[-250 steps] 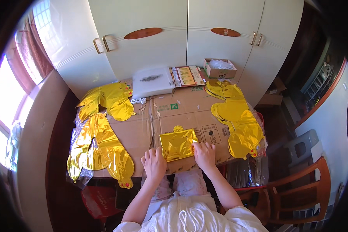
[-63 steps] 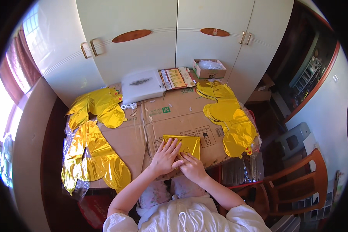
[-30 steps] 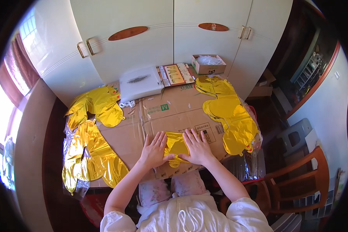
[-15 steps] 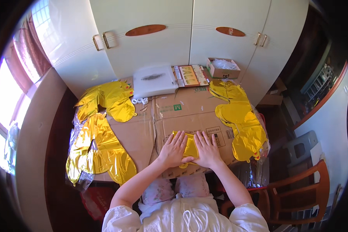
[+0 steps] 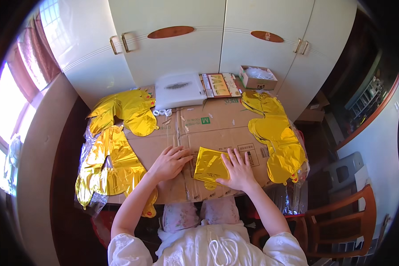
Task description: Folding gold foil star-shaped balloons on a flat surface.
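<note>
A shiny gold foil balloon (image 5: 209,164), folded into a flat squarish packet, lies on the cardboard near the front edge. My right hand (image 5: 240,170) rests flat on the packet's right side, fingers spread. Left of the packet and apart from it, my left hand (image 5: 170,162) lies on the cardboard with its fingers stretched out and nothing in it. Unfolded gold balloons lie flat around: one back left (image 5: 133,111), one front left (image 5: 115,164), and a gold pile (image 5: 277,142) along the right side.
Flattened cardboard (image 5: 181,137) covers the table. At its back stand a white plastic-wrapped package (image 5: 180,91), a printed flat pack (image 5: 219,85), white tape rolls (image 5: 162,112) and a small box (image 5: 258,80) holding clear plastic. A wooden chair (image 5: 363,221) is at the right.
My left hand has lifted off the folded balloon and moved left onto the cardboard, uncovering the packet's left part. My right hand stays on it.
</note>
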Tool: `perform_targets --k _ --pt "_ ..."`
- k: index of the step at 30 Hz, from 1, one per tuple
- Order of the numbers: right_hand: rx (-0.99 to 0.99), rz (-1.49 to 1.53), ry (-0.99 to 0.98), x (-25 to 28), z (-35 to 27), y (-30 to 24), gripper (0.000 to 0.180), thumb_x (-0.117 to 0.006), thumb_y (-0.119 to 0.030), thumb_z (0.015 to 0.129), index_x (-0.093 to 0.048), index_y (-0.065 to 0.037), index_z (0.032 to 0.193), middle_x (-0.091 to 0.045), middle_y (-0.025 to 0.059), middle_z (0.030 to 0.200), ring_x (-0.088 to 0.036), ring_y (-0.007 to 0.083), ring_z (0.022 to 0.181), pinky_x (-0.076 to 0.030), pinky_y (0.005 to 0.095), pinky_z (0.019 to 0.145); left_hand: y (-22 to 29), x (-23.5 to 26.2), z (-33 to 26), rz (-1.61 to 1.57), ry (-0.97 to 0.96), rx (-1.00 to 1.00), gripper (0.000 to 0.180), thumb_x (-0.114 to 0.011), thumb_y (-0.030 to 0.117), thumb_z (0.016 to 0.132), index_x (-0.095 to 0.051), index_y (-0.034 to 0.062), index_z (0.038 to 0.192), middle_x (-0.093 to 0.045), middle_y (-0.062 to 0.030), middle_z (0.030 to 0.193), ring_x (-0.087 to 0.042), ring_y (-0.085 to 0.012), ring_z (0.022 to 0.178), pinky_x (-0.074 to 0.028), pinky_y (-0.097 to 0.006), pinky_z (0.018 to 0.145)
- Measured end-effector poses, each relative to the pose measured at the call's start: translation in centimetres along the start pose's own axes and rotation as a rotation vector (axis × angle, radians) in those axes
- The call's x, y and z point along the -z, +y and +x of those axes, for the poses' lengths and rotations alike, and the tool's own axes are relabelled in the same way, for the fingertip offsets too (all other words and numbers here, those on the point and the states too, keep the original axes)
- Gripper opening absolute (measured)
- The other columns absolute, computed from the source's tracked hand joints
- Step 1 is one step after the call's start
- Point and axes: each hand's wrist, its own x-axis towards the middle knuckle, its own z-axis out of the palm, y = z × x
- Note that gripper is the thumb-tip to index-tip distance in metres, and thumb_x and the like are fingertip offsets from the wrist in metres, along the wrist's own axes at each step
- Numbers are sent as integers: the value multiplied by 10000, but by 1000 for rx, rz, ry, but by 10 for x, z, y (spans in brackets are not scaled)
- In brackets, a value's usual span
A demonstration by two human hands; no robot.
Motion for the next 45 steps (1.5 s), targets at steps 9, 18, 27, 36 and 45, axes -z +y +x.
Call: perform_targets --k 9,18,27,36,45 --pt "0 -28 -24 -1 2 -2 955 -518 -739 809 -273 -161 1529 -199 172 1589 -137 360 1480 -86 632 1154 -9 -4 11 19 4 -158 387 -517 306 931 -594 175 1286 -492 -69 1422 -450 -241 1308 -354 -439 1065" --pt "21 -49 -39 1 3 -3 916 -531 -736 802 -292 -229 1526 -204 131 1596 -139 396 1471 -93 659 1139 -12 -8 13 -55 -14 -194 439 -483 467 959 -617 200 1280 -452 -90 1443 -400 -281 1336 -311 -489 1093" --pt "142 -52 -90 5 13 10 938 -609 -691 766 -320 -203 1514 -215 139 1590 -147 376 1471 -66 626 1161 5 -9 -2 -321 -35 7 336 -524 316 964 -629 115 1212 -548 -79 1319 -475 -217 1255 -397 -455 1020" --pt "163 -87 -48 1 12 11 966 -604 -702 755 -323 -168 1509 -239 129 1580 -180 367 1461 -58 631 1159 -7 -33 49 -318 105 355 318 -645 193 800 -661 106 1105 -548 -142 1225 -499 -384 1136 -452 -437 921" --pt "158 -84 -15 -1 11 13 965 -569 -734 764 -299 -198 1520 -255 106 1576 -202 338 1458 -68 652 1147 -6 -28 68 -703 -121 417 236 -627 182 821 -683 61 1016 -650 -119 1064 -639 -344 967 -523 -446 839"
